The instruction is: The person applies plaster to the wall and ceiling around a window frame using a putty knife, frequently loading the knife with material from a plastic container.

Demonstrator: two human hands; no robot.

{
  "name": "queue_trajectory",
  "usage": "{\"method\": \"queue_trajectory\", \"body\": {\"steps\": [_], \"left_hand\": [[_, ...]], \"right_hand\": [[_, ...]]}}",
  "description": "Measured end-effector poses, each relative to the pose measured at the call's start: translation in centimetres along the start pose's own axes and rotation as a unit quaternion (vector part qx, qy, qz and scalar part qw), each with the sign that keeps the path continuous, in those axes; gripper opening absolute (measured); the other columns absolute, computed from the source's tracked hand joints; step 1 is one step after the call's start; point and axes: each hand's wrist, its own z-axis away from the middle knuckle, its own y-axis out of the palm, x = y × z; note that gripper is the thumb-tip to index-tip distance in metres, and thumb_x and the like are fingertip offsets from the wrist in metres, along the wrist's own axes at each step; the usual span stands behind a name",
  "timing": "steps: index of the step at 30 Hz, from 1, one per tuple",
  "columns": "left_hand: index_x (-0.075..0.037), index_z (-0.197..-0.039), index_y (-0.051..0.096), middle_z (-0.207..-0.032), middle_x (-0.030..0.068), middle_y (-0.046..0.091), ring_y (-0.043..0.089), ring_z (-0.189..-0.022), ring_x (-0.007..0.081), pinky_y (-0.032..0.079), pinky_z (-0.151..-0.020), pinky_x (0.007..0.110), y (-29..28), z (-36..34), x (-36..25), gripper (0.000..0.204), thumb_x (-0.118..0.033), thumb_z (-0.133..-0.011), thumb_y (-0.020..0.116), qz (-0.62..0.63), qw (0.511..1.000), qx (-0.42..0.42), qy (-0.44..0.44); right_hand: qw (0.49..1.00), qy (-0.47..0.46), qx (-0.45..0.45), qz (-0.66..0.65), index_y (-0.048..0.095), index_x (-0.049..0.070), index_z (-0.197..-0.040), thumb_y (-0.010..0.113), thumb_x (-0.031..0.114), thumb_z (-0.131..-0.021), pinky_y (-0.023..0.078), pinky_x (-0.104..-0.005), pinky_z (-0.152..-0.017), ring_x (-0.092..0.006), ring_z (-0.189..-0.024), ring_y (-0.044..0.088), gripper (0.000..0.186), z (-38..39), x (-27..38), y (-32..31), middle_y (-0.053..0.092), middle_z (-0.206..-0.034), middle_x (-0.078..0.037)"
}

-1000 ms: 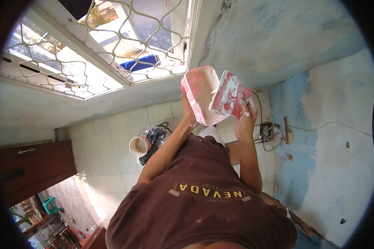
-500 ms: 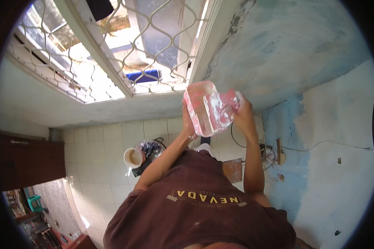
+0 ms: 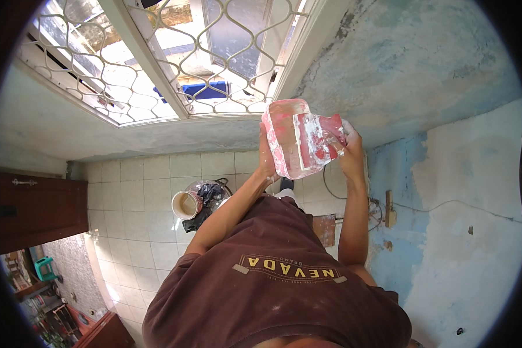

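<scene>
Left hand [image 3: 265,155] around smeared pink tub [image 3: 274,141], 1 scraper [image 3: 314,139] over it

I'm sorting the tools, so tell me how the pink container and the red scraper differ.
The container is an open, walled box; the scraper is flat. The left hand holds the container, the right hand the scraper. The container looks larger than the scraper. Both are smeared with white.

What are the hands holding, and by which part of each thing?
The left hand holds a pink tub by its left side; the right hand grips a flat, white-smeared pink spreader by its right end.
</scene>
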Motion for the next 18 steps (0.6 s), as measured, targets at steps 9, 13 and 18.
{"method": "queue_trajectory", "body": {"steps": [9,13,18], "left_hand": [[-0.01,-0.154,0.039,-0.146,0.0128,0.053,0.057,-0.131,0.0299,0.05,-0.109,0.05,-0.6,-0.3,0.4,0.084,-0.075,-0.1,0.032,0.017,1.0,0.002,-0.023],[-0.01,-0.155,0.037,-0.147,0.0151,0.052,0.057,-0.131,0.0315,0.05,-0.109,0.05,-0.1,-0.2,0.5,0.089,-0.078,-0.098,0.031,0.008,0.999,0.019,-0.037],[-0.009,-0.156,0.035,-0.149,0.0158,0.051,0.057,-0.132,0.0318,0.051,-0.109,0.051,-0.5,-0.1,0.8,0.091,-0.079,-0.098,0.032,-0.03,0.999,-0.005,-0.027]], "right_hand": [[0.939,0.135,-0.099,-0.301,0.053,-0.005,-0.141,0.062,0.002,-0.094,0.054,-0.0332,-0.098,-0.0173,-0.109,0.068,0.048,1.5,-4.2,-0.7,0.068,-0.126,-0.012],[0.974,0.095,-0.094,-0.182,0.058,-0.008,-0.129,0.07,0.001,-0.092,0.055,-0.0325,-0.089,-0.0169,-0.105,0.069,0.04,1.9,-5.2,-1.6,0.071,-0.116,-0.013],[0.985,-0.008,-0.1,0.143,0.059,-0.007,-0.124,0.075,0.002,-0.091,0.054,-0.0281,-0.074,-0.0121,-0.086,0.069,0.038,2.0,-2.9,0.2,0.075,-0.093,-0.012]]}}
